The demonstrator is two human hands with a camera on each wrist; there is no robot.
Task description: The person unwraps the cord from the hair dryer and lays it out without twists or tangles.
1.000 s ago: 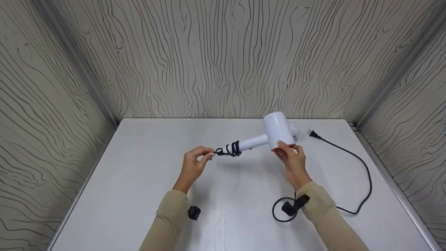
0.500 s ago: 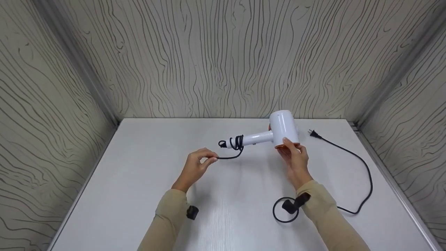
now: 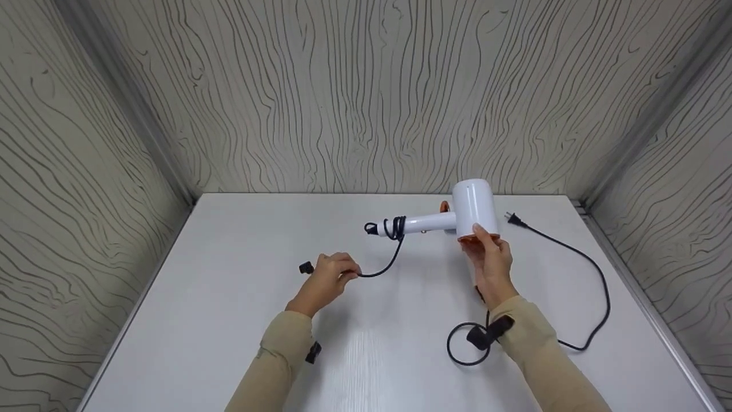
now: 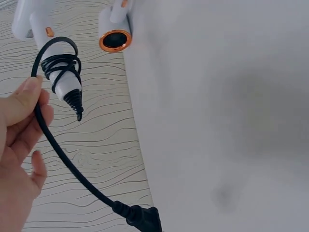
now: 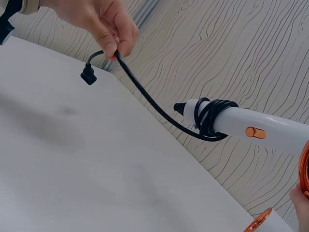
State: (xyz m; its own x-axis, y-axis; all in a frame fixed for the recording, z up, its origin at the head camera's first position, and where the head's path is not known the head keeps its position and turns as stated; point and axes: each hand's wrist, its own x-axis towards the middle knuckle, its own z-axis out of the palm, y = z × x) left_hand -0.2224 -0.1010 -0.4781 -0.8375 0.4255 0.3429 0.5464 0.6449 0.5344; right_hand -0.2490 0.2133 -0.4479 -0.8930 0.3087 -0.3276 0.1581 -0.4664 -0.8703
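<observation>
At three o'clock of centre, the probably slippery hair dryer (image 3: 474,206) is pinched at its rim (image 3: 465,238) by the right hand (image 3: 493,263), its flexible-looking cord (image 5: 212,116) by the left hand (image 3: 327,280); firmer hold should be offered by the handle (image 3: 429,222).

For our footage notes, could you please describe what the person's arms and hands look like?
Both arms wear plain, long beige sleeves that end near the wrists. The left hand and right hand are bare, without gloves. A small black device shows near each sleeve's end.
</observation>
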